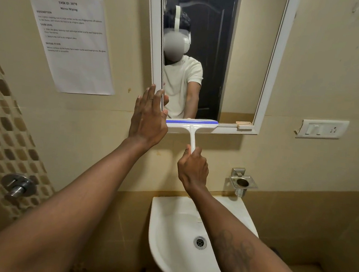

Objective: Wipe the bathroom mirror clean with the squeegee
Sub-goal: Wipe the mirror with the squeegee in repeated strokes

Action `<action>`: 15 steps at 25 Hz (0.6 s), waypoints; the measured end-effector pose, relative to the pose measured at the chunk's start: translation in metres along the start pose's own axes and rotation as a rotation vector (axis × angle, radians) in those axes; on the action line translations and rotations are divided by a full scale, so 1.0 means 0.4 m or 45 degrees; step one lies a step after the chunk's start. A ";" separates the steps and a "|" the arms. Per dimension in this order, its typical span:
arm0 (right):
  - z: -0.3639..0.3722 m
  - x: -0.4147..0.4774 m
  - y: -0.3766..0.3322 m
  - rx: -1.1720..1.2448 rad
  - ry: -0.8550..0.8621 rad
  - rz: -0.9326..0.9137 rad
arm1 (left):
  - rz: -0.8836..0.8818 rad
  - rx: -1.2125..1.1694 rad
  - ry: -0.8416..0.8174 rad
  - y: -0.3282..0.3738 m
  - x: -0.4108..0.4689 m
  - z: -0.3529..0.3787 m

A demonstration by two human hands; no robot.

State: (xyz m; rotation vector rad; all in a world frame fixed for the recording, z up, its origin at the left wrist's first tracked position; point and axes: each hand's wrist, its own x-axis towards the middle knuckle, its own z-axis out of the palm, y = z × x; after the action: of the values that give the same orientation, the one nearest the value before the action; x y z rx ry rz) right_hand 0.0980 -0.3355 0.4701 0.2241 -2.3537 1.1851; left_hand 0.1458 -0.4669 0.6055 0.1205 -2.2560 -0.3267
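Beige bathroom wall, white-framed mirror (245,55) above sink (166,231). Right hand (193,169) grips squeegee (191,126) handle from below; blade lies across mirror's bottom edge. Left hand (148,118), fingers straight and spread, lies flat on mirror's left frame, just beside blade's left end.

Squeegee at the bottom edge of the bathroom mirror

The right hand (193,169) grips the lower end of the white squeegee (191,126), whose blue-edged blade lies level along the bottom of the mirror (240,54), handle pointing down. The left hand (148,118) is flat, fingers (154,95) straight, against the mirror's lower left frame edge. A white sink (166,231) sits below, a printed sheet (72,41) hangs on the wall to the left, and a switch plate (323,129) is on the right.
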 end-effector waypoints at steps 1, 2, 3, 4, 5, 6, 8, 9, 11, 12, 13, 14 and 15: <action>-0.011 0.005 -0.004 0.024 0.019 -0.002 | 0.000 -0.007 0.002 0.001 0.000 -0.003; -0.025 0.015 -0.007 0.061 0.049 -0.012 | 0.003 -0.018 0.006 0.003 0.001 -0.007; -0.042 0.031 -0.010 0.114 0.089 -0.026 | 0.007 -0.028 0.013 0.007 0.004 -0.011; -0.061 0.055 -0.013 0.168 0.137 -0.042 | 0.012 -0.034 0.022 0.012 0.009 -0.015; -0.080 0.086 -0.016 0.203 0.192 -0.065 | 0.019 -0.036 0.033 0.017 0.014 -0.018; -0.099 0.119 -0.021 0.212 0.249 -0.090 | 0.024 -0.034 0.042 0.022 0.020 -0.020; -0.137 0.181 -0.032 0.193 0.342 -0.120 | 0.026 -0.026 0.047 0.035 0.033 -0.022; -0.152 0.207 -0.035 0.178 0.363 -0.115 | 0.024 -0.029 0.045 0.043 0.038 -0.020; -0.163 0.236 -0.027 0.141 0.351 -0.105 | 0.032 -0.042 0.037 0.056 0.044 -0.013; -0.160 0.239 -0.016 0.127 0.332 -0.110 | 0.043 -0.047 0.035 0.061 0.044 -0.008; -0.153 0.237 -0.002 0.120 0.312 -0.120 | 0.054 -0.049 0.032 0.065 0.044 -0.002; -0.145 0.230 0.011 0.118 0.284 -0.129 | 0.063 -0.048 0.028 0.067 0.043 0.004; -0.135 0.220 0.024 0.121 0.252 -0.133 | 0.068 -0.048 0.022 0.067 0.042 0.011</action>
State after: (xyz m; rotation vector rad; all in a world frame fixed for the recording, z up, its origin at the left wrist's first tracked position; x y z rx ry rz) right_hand 0.0373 -0.2806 0.5339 0.2466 -2.0924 1.2117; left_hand 0.1323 -0.4436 0.6226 0.0430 -2.2309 -0.3381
